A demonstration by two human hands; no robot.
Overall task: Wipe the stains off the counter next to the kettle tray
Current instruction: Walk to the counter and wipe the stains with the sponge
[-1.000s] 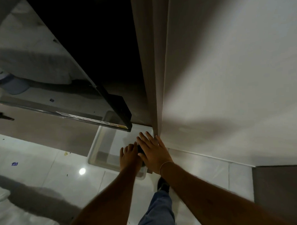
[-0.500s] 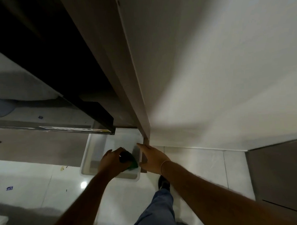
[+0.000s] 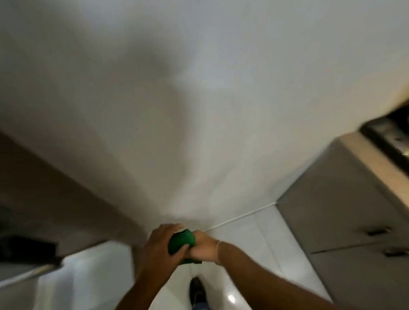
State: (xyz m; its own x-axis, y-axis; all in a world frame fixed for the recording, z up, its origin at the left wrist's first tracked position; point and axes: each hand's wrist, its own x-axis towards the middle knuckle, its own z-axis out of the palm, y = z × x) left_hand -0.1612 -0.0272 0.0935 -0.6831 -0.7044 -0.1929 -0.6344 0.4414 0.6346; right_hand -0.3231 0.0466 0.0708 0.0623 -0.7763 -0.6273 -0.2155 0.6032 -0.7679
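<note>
Holding a bunched green cloth (image 3: 181, 242) between both hands, I see it low in the blurred frame, over the white tiled floor (image 3: 244, 242) at the foot of a white wall (image 3: 196, 108). My left hand (image 3: 159, 247) wraps over its top with the thumb pressed across it; my right hand (image 3: 203, 248) grips it from the other side. Grey cabinet doors (image 3: 337, 214) with dark handles stand well to the right.
</note>
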